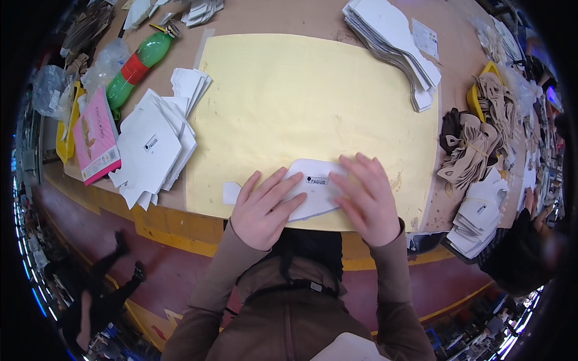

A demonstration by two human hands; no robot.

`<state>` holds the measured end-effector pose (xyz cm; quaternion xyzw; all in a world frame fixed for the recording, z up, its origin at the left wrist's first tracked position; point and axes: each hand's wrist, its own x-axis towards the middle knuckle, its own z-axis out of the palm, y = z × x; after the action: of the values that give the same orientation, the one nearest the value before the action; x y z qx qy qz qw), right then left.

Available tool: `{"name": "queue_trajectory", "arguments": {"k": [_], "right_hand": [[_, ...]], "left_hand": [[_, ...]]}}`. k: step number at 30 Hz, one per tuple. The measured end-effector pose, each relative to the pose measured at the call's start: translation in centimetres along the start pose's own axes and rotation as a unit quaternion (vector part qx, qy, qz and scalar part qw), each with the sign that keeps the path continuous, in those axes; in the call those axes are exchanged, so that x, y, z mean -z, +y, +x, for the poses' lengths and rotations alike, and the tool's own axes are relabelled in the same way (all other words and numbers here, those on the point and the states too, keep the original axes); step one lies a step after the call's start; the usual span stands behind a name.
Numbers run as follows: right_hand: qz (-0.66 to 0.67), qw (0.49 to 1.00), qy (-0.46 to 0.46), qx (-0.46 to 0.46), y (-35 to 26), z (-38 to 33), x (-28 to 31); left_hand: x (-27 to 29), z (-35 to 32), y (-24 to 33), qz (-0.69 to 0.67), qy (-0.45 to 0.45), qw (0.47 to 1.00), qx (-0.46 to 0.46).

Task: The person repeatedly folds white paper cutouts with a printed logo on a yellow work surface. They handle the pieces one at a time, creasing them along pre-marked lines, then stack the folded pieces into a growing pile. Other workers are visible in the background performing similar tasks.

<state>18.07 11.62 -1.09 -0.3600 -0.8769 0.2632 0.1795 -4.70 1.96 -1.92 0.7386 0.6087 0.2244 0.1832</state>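
Both hands, left hand (263,209) and right hand (365,199), lie open and flat, pressing rather than gripping a thin, light, floppy white curved cut-out piece (313,188) at the near edge of a yellow cutting mat (313,102); best lifted by its edges.

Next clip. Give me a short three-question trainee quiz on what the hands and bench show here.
1. True or false: both hands press on the white cut piece.
2. What lies under that piece? A) yellow sheet B) pink box C) bare floor
3. Which side of the sheet has the green bottle?

Key: 1 true, left hand and right hand lie flat on it. 2 A. 3 The person's left.
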Motion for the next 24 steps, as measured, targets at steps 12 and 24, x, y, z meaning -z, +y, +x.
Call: {"name": "queue_trajectory", "arguments": {"k": [12,24], "right_hand": [[-0.079,0.996,-0.047,0.008,0.4,-1.7,-1.3],[-0.083,0.996,-0.037,0.011,0.2,-1.6,-1.3]], "left_hand": [[-1.1,0.3,0.6,0.01,-0.046,0.998,0.042],[-0.6,0.7,1.8,0.025,-0.057,0.996,0.071]]}}
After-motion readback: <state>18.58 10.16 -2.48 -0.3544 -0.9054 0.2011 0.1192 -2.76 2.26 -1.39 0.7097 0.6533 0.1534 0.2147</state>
